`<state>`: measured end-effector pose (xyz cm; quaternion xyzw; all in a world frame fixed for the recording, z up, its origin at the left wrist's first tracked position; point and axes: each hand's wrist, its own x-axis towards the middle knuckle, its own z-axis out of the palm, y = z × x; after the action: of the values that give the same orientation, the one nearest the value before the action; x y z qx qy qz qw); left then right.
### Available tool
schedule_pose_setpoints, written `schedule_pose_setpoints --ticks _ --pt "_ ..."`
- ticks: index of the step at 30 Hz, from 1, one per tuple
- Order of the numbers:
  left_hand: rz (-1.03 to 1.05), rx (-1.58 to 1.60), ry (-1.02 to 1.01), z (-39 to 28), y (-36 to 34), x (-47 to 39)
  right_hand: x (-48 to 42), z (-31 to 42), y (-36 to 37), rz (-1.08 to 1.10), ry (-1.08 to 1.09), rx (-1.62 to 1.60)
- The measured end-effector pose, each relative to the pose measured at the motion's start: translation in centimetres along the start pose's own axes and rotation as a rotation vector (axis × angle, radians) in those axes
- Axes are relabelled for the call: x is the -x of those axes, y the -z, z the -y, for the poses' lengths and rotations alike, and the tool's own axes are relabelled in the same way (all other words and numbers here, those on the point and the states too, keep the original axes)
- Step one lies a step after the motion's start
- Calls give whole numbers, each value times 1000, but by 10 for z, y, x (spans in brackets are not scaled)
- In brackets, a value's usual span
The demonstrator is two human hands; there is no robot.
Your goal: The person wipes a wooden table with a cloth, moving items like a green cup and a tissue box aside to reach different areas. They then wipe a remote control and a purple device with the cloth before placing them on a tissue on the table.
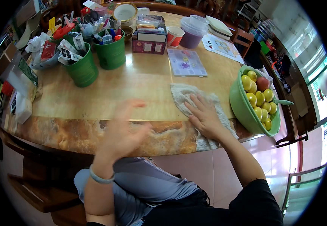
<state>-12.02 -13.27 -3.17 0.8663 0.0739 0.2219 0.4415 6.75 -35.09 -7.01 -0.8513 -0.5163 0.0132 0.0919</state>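
Note:
A white terry cloth (180, 96) lies spread on the tabletop, one end reaching over the marbled front edge. My right hand (204, 117) rests flat on it, fingers spread and pointing up and left. My left hand (126, 127), blurred, hovers over the marbled edge to the left of the cloth, holding nothing, thumb and fingers apart; a pale bangle circles its wrist. Beyond the cloth is a clear plastic compartment tray (197, 63) with small purple and yellow pieces in it. How firmly the right fingers press on the cloth cannot be told.
Right of the cloth stands a green plastic basket (237, 99) of yellow fruit. Two green pots (81, 72) (111, 56) hold pens and packets at the left. A box of supplies (149, 46), a paper cup (175, 36) and a lidded tub (191, 35) line the back. A wooden chair (39, 197) stands lower left.

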Motion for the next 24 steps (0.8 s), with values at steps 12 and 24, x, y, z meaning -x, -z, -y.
schedule_pose_setpoints --ticks 12,24 --pt "369 -493 119 -3 -59 22 7 12 -7 -80 -32 87" --pt "377 -492 179 -11 -60 19 7 10 -11 -184 -7 68"
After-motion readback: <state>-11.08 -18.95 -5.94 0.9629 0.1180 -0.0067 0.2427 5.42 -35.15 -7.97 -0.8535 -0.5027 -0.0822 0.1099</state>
